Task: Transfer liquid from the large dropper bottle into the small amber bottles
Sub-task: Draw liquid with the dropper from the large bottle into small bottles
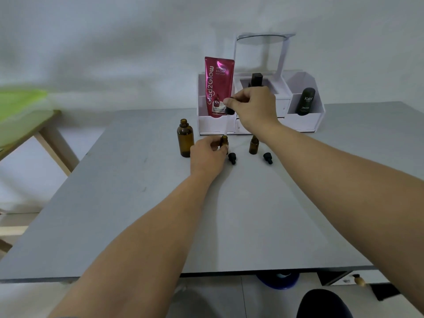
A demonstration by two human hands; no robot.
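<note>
A large amber bottle (185,138) stands uncapped on the grey table (137,203). Just right of it, my left hand (207,154) grips a small amber bottle (224,141) that stands on the table. My right hand (252,104) pinches the black bulb of a dropper (226,121) and holds it upright, its glass tip at that small bottle's mouth. A second small amber bottle (253,145) stands open farther right. Two black dropper caps (232,158) (267,157) lie in front of the small bottles.
A white organiser (305,122) stands at the back of the table with a pink tube (219,86), a black bottle (256,79) and a dark Kahf container (305,101). A wooden table with a green cover (20,106) is at the left.
</note>
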